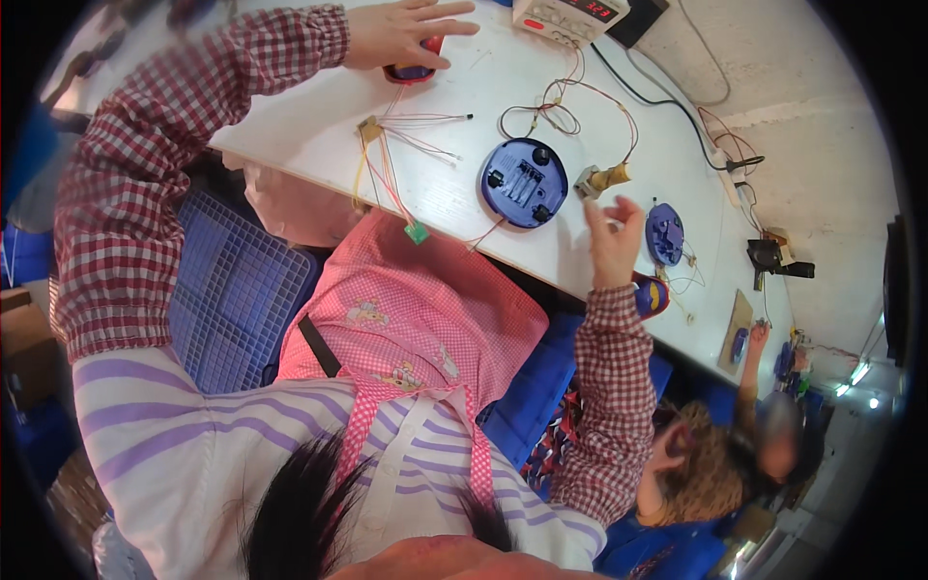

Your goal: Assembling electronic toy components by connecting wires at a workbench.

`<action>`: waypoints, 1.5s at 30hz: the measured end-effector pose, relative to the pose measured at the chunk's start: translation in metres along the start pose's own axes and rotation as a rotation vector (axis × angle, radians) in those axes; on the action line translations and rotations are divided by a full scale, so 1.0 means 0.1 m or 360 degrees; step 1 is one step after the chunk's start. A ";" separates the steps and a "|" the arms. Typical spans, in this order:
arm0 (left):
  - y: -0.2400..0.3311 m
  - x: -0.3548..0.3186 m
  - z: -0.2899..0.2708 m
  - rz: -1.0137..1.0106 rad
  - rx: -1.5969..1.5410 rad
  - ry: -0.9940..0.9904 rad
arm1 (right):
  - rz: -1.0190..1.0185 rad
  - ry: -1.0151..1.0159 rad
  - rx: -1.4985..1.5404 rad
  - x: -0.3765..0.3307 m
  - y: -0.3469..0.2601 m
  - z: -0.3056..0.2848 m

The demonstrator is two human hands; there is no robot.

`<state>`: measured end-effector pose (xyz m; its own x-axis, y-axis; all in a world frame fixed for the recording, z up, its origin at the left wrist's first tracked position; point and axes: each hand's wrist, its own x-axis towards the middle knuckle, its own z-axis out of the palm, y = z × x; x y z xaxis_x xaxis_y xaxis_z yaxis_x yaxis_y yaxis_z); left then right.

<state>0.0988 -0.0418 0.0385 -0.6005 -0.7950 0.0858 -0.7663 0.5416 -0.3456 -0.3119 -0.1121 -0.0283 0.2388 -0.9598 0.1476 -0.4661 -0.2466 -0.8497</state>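
At the table's far left, my left hand (404, 37) lies with its fingers spread over a red and dark-blue plastic piece (414, 73), which it partly covers. My right hand (616, 242) is by the front edge, its fingers loosely bent and apart, with nothing visible in them. Just beyond its fingertips lies a brass-coloured metal piece (607, 178) with a wire running from it. A round blue plastic housing (523, 208) with a slotted battery compartment and black round parts sits between my hands. Left of it, thin wires lead from a small tan part (369, 129) to a green circuit board (417, 232) hanging over the edge.
A white power supply (570, 17) with a red display stands at the back. Another blue housing (665, 235) lies right of my right hand, near a red and blue piece (652, 298). Blue crates (237, 280) stand below. Another person (696, 464) sits further right.
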 end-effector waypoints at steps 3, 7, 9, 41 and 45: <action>0.01 -0.10 0.01 0.0019 0.0031 0.0085 | -0.0086 0.0078 -0.0224 0.21 -0.33 0.01; -0.01 -0.15 -0.01 0.0091 0.0093 0.0252 | -0.0104 -0.0003 -0.0233 0.50 -0.19 0.03; 0.15 -0.15 0.00 -0.0102 0.0026 0.0425 | 0.0190 -0.0163 -0.0115 0.52 -0.24 -0.03; 1.57 0.84 0.30 -0.1312 -0.1169 0.0507 | -0.1159 0.0051 -0.0500 -0.17 -0.73 0.61; 1.58 0.83 0.29 -0.1324 -0.1181 0.0520 | -0.1105 -0.0046 -0.0508 -0.21 -0.78 0.60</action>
<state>-0.0655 -0.0301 -0.0364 0.2039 -0.9308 0.3035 -0.8324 -0.0017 0.5541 -0.2298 -0.0648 0.0044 0.5869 -0.5674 0.5776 -0.4234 -0.8232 -0.3783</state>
